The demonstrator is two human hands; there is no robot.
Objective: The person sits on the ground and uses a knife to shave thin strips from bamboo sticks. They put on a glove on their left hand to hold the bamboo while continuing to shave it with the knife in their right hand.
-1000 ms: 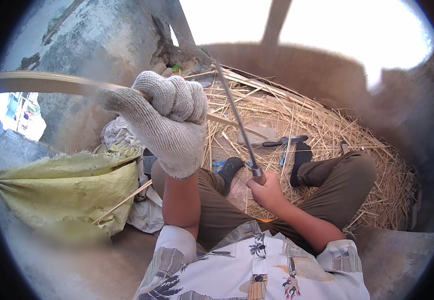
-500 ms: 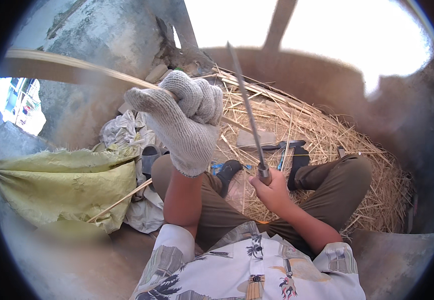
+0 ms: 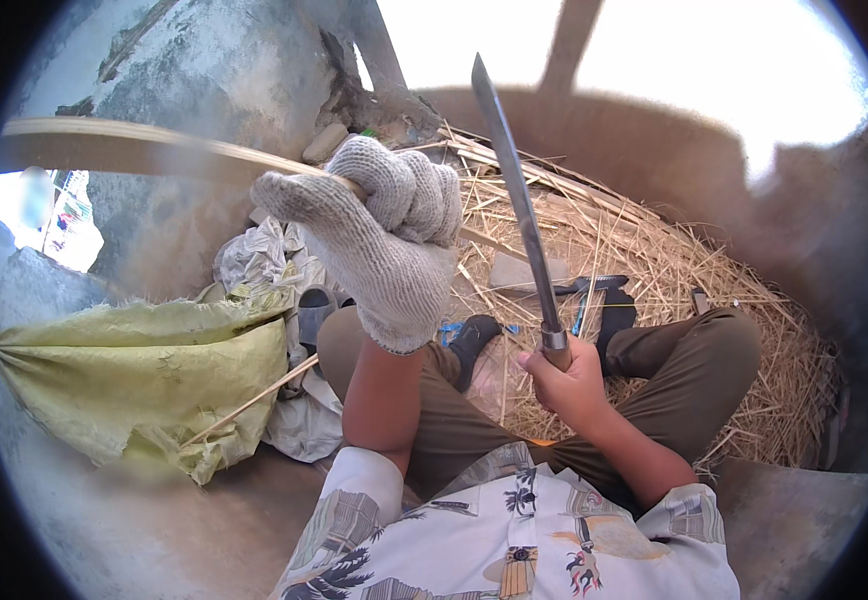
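Observation:
My left hand [image 3: 379, 235], in a knitted whitish glove, is closed round a long pale split-wood strip [image 3: 194, 145], perhaps bamboo. The strip runs out to the far left, and a short end pokes out on the right side of the fist. My bare right hand [image 3: 569, 385] grips a long knife [image 3: 520, 190] by its handle, just under the metal collar. Its narrow blade points up and away, leaning slightly left, with the flat side partly turned toward me. Blade and strip are apart.
Shavings and thin strips [image 3: 674, 270] cover the floor ahead, around my crossed legs. Among them lie a flat stone [image 3: 524, 272] and a dark-handled tool [image 3: 594, 284]. A yellow-green sack [image 3: 144, 375] and a dark sandal [image 3: 316, 315] are at left; walls stand close on both sides.
The knife blade has rotated, showing more of its flat side. My left hand keeps its hold on the strip. The whole view has shifted a little, moving the scene slightly to the right.

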